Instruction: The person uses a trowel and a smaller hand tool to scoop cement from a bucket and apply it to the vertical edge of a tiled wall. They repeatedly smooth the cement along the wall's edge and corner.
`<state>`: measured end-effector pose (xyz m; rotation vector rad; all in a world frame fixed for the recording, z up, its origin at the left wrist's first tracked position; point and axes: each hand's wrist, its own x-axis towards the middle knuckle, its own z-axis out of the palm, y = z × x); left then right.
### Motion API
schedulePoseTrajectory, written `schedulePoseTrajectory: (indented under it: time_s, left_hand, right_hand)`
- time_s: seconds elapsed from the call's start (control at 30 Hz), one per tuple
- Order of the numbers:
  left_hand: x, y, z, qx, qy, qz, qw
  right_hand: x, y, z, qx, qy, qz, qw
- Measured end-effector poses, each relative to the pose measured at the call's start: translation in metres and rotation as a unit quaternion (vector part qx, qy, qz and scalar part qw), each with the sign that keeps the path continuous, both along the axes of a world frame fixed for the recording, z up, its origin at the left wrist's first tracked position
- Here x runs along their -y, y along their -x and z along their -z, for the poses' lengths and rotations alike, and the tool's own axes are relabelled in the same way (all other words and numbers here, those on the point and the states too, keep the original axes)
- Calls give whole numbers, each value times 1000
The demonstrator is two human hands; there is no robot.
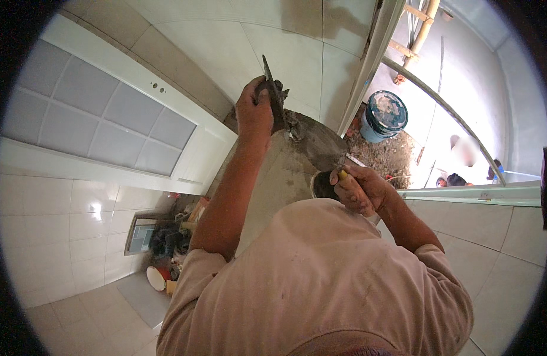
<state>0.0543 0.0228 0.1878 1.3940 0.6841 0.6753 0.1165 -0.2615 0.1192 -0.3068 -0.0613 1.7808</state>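
My left hand (254, 110) is closed on the edge of a dark flat plate (276, 105), which stands nearly on edge with grey mortar lumps on its right face. I cannot tell whether it is a float or another flat piece. Wet grey mortar (321, 142) lies smeared on the floor just beyond. Nearer my body, my right hand (368, 188) is wrapped around the yellowish handle (343, 175) of a hand tool, whose working end is hard to make out. A dark rounded shape with a pale rim (315, 185) sits beside those fingers.
A white door with frosted panes (113, 113) stands at left. Beyond the doorway frame (371, 65) are a blue bucket (385, 115) on rubble, bamboo poles (425, 29) and a partly visible person (457, 179). Cluttered items (167, 237) lie low at left.
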Motion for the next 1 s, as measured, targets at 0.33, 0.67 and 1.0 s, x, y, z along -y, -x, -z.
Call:
schedulePoseTrajectory:
  time_s: [0.33,0.67,1.0]
  left_hand:
    - [10,-11,-2,-22,-132,-30,991]
    - [-5,24,-1,160,286,76,942]
    - [-22,58,14,249,288,29,924]
  right_hand:
    - [2,0,18,-43,-186,27,981]
    - [7,-93,-223,321,-245,252,879]
    - [-18,-203,-477,628,-245,509,534]
